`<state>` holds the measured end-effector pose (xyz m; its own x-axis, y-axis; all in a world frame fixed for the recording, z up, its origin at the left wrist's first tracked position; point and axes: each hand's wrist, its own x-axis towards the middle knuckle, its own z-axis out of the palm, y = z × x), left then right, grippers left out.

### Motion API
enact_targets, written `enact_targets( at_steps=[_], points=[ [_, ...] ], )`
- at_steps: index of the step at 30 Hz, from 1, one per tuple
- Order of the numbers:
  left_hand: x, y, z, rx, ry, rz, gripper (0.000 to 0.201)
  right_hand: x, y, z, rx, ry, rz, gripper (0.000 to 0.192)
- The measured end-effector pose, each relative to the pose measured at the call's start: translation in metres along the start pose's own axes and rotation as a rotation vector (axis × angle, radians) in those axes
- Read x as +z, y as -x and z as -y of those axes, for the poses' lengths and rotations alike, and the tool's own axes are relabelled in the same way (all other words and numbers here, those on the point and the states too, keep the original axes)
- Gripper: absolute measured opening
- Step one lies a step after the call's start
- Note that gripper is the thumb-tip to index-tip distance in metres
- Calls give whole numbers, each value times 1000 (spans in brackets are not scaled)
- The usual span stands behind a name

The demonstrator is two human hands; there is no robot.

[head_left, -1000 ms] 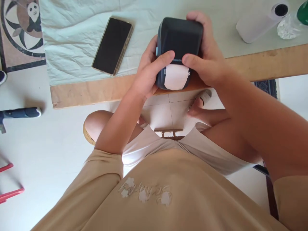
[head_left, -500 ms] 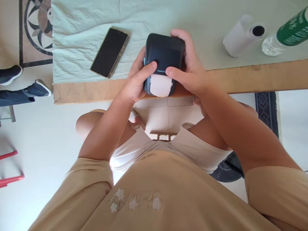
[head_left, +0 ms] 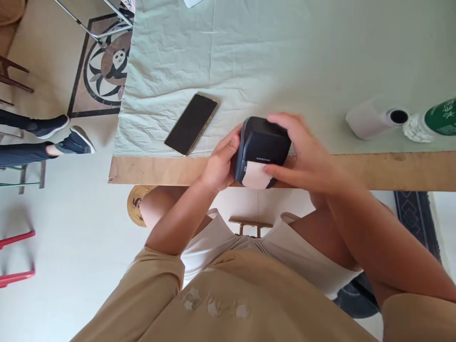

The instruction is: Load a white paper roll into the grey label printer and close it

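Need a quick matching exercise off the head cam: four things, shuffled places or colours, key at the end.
1. phone
2. black device
3. roll
4. bottle

A. white, with a dark round centre at one end
B. at the picture's right edge, with a green label
C. flat on the cloth, screen dark, left of both hands
D. between the left hand and the right hand, white strip at its near end

Pairs: 1-C, 2-D, 3-A, 4-B

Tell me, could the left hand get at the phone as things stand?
Probably yes: the phone lies close to the left hand, with nothing visible between them. That hand holds the device, though, so it would likely have to let go first.
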<state>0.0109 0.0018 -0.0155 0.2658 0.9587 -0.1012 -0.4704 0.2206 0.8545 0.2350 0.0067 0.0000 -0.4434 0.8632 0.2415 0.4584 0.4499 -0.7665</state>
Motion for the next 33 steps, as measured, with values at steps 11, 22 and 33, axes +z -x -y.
enact_targets(
  at_steps=[11,22,33],
  points=[
    [-10,13,-3,-78,149,17,45,-15,-31,51,-107,289,-530,9],
    [-19,17,-5,-71,39,157,53,-8,-19,58,-79,730,-54,26],
    [-10,12,-4,-114,89,-51,42,-14,-22,25,94,275,-70,39]
  ],
)
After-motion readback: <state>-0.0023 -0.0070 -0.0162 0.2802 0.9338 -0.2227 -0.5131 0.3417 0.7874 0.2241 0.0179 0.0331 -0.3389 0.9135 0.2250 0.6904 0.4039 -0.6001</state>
